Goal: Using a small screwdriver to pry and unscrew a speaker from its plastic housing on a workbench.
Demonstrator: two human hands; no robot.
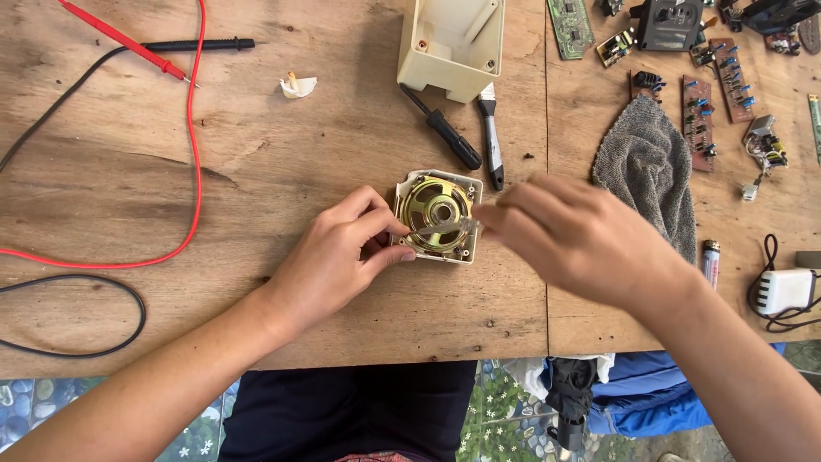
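Seated at a worn wooden surface point(282, 162), I steady a small speaker point(437, 214), a brass-coloured round frame set in a cream square housing, which lies near the middle of the boards just in front of me. My left hand point(338, 257) is closed on the housing's left edge, thumb and fingertips pinching its side. My right hand point(577, 235) comes in from the right, blurred, its fingers drawn together at the speaker's right edge; a thin grey metal piece point(445, 227) lies across the speaker's face between my two hands, but I cannot tell whether my right fingers actually grip it.

Just beyond the speaker lie a black-handled screwdriver point(445, 130) and a small brush point(491, 141) with a dark handle, side by side, both touching or nearly touching an open cream plastic casing point(451, 47) at the far edge. To the right, a grey cloth point(650, 171) is spread on the boards, with several brown circuit boards point(699, 120) studded with blue parts scattered behind it. A small cylindrical battery point(711, 261) lies beside the cloth's near end, and a white charger block point(785, 291) with a coiled black cord sits at the right edge. On the left, a red test lead point(192, 145) and a black test lead point(77, 85) loop across the wood, their probes lying at the far left corner, and a crumpled scrap of white paper point(298, 85) rests well apart from the speaker.
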